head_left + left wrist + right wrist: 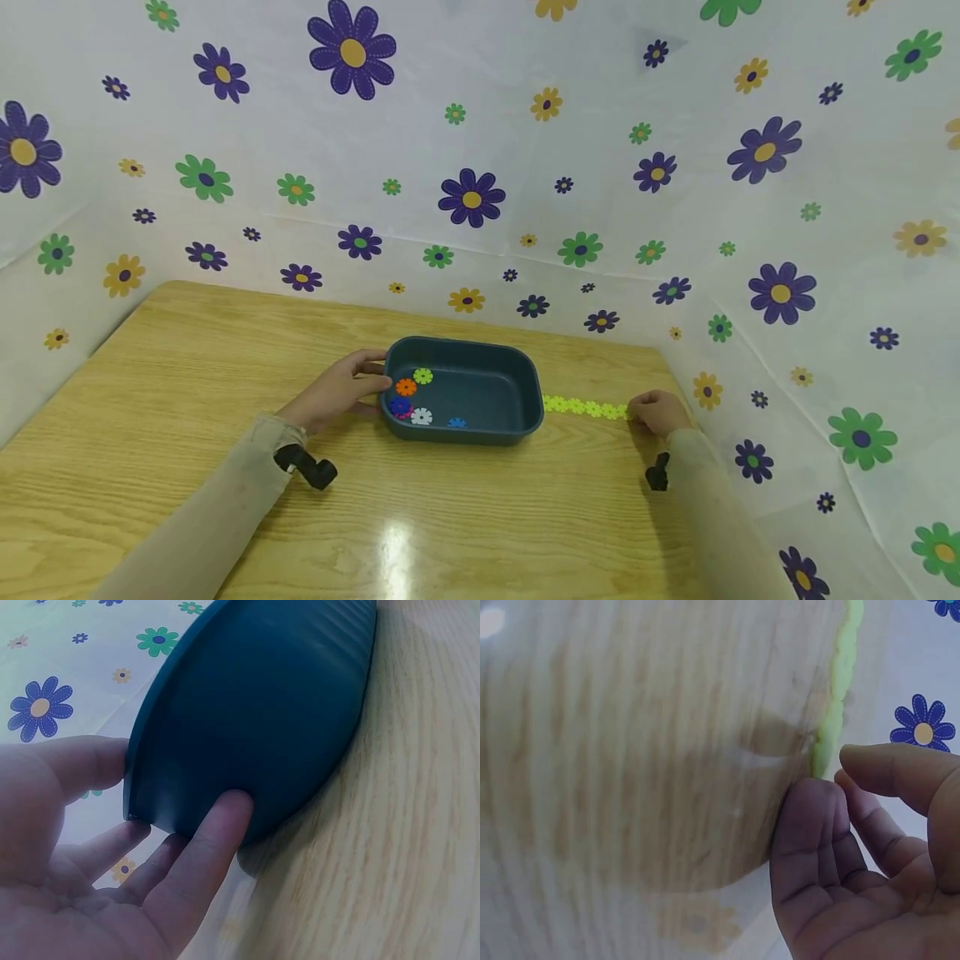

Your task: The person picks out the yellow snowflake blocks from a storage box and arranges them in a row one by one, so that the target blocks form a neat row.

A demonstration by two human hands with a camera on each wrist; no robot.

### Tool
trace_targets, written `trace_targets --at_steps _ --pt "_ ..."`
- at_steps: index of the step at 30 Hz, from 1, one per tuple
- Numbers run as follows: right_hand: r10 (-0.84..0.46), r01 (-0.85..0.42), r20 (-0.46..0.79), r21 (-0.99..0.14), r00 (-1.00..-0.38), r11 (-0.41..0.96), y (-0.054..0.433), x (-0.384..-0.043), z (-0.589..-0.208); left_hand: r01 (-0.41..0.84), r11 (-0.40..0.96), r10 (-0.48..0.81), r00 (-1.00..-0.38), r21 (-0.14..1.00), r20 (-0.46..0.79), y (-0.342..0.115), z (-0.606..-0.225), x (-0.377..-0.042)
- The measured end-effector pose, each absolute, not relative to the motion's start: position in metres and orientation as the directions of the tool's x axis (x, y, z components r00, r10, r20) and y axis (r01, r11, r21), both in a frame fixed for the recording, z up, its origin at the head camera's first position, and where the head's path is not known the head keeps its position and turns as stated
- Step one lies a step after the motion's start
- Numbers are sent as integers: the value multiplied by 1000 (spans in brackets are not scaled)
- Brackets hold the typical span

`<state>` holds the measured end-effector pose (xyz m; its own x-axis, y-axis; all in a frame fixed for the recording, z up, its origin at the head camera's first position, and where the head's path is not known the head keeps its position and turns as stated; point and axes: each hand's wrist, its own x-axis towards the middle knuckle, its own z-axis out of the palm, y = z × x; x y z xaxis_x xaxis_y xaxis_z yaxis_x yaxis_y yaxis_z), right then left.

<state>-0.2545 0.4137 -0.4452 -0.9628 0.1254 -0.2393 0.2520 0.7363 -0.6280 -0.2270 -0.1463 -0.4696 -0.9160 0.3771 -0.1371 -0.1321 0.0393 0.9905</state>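
A dark blue-green plastic bin stands on the table. My left hand touches its left end, one fingertip at the rim and another against the outer wall, fingers fairly straight. Several flower-shaped plastic discs lie inside the bin: a yellow-green disc, an orange disc, a white disc and blue ones among them. From the bin's right side a straight chain of yellow-green flower discs runs along the table. My right hand pinches the chain's right end between thumb and fingers.
The wooden table carries the bin and chain. A white flower-printed sheet hangs behind the table and along its right side, close to my right hand. Black wrist mounts sit on both sleeves.
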Motion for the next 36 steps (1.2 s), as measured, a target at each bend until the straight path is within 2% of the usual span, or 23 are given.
trace_targets --at_steps 6,13,23,36 --pt "109 220 -212 -621 -971 753 400 -260 -438 -130 28 383 -914 991 -131 -147 -471 -228" --pt "26 156 -188 -721 -982 675 339 -261 -412 -129 34 381 -915 991 -133 -147 -470 -227" --pt "-150 6 -134 -767 -980 642 256 -258 -383 -133 38 374 -917 990 -137 -146 -468 -226" --pt "-239 -25 -165 -772 -957 635 187 -260 -393 -132 50 365 -920 990 -141 -147 -467 -226"
